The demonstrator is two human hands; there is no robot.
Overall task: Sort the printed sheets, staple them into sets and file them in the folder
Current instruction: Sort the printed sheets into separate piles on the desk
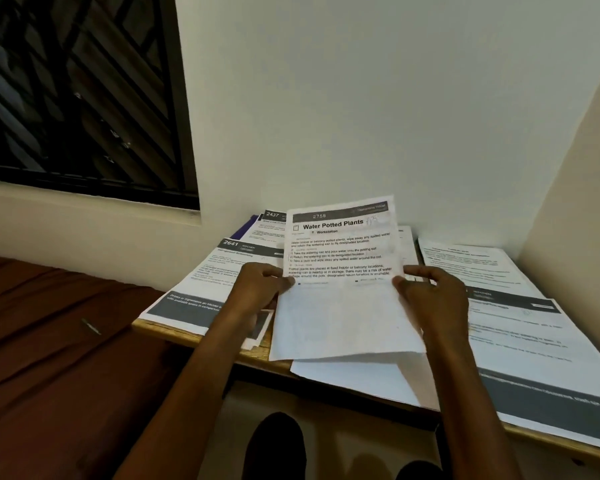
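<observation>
A: Nearest us, both hands are up over the table's front edge [201, 336], and between them is a printed sheet [342, 271] headed "Water Potted Plants".

B: The left hand [260, 287] pinches that sheet's left edge, thumb on the front. The right hand [433, 299] grips the right edge, fingers curled round it.

A: The sheet is tilted up off the table, with more white paper [354, 379] hanging under it past the table's front edge.

B: On the table left of the held sheet lies a page numbered 2641 [205, 282]. To its right, a big pile [534, 348] with a dark band.

A: Farther back, behind the held sheet, a page marked 2437 [269, 226], and another stack [471, 265] toward the table's far right corner.
</observation>
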